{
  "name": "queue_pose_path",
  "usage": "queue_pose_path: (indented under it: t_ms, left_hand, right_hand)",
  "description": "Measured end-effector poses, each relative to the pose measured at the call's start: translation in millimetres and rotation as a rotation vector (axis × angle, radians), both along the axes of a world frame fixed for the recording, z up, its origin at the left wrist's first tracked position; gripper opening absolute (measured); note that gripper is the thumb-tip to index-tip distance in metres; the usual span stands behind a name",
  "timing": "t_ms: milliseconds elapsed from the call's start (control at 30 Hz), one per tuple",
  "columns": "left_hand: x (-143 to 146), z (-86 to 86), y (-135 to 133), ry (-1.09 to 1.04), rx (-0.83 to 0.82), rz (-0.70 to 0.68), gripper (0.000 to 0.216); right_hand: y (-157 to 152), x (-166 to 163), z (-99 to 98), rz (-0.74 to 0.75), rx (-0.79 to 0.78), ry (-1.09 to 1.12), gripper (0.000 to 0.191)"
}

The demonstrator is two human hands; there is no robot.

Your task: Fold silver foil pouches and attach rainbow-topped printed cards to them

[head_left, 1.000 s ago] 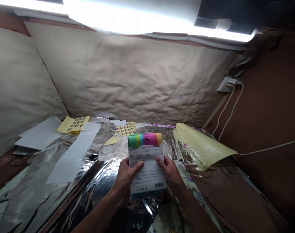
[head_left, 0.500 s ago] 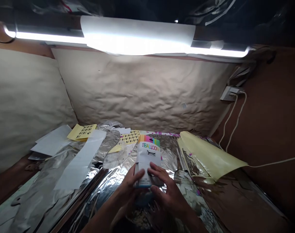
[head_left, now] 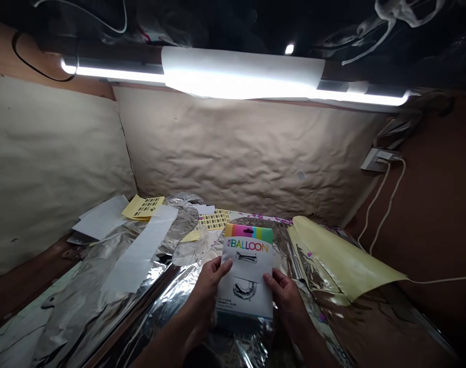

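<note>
I hold a white balloon packet (head_left: 246, 273) upright in front of me, its front facing me with a rainbow strip on top and the word BALLOON. My left hand (head_left: 206, 289) grips its left edge, thumb on the front. Along the right edge my right hand (head_left: 288, 299) grips it in the same way. The packet hangs above crinkled silver foil sheets (head_left: 102, 301) that cover the table.
A curled yellow backing sheet (head_left: 340, 258) lies at the right. White label strips (head_left: 141, 250) and yellow sticker sheets (head_left: 143, 207) lie at the back left. A bright tube light (head_left: 240, 79) hangs above. White cables (head_left: 382, 204) run from a wall socket (head_left: 374, 159) on the right.
The packet was turned over from its printed back to its BALLOON front. Both hands have settled on its side edges again. My view has tilted upward.
</note>
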State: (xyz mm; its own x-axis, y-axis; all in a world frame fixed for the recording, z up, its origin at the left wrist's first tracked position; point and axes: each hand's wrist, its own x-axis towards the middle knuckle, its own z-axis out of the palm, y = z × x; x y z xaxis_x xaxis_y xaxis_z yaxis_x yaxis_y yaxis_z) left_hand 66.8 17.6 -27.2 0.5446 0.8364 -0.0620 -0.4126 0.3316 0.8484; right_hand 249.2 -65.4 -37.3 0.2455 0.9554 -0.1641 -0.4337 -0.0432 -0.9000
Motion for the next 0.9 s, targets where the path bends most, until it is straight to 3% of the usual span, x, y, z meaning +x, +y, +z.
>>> queue_pose_path:
  t_ms: [167,333,467,567,633,767,833,900]
  left_hand:
    - [0.2,-21.3,11.2,0.085,0.038,-0.052,0.054]
    - [0.6,-33.2,8.0,0.145,0.004,0.016,0.058]
    - [-2.6,-18.2,10.4,0.156,0.042,-0.069,0.059]
    - [-6.4,5.7,11.9,0.187,0.175,-0.167,0.058]
    - [-14.3,26.8,7.1,0.228,0.232,-0.138,0.06]
    - [-67.4,67.6,-18.4,0.195,0.236,0.158,0.06]
    - [-119.8,74.4,-38.8,0.143,0.22,0.465,0.058]
    - [-187.5,68.2,-67.0,0.131,0.171,0.878,0.056]
  right_hand:
    - [1.9,-5.1,-2.1,-0.007,0.008,-0.055,0.05]
    - [2.8,-8.2,-3.7,-0.018,0.015,-0.066,0.047]
    - [2.7,-13.3,-6.9,-0.051,0.048,0.036,0.045]
    - [1.0,-16.8,-3.1,-0.067,0.065,0.092,0.053]
    - [-2.9,-18.2,2.5,-0.048,0.073,0.072,0.06]
    - [-14.3,-9.3,7.9,-0.054,0.07,-0.137,0.066]
    - [-15.6,3.9,1.2,-0.057,0.073,-0.228,0.065]
    - [-11.4,17.8,-12.0,-0.028,0.11,-0.339,0.065]
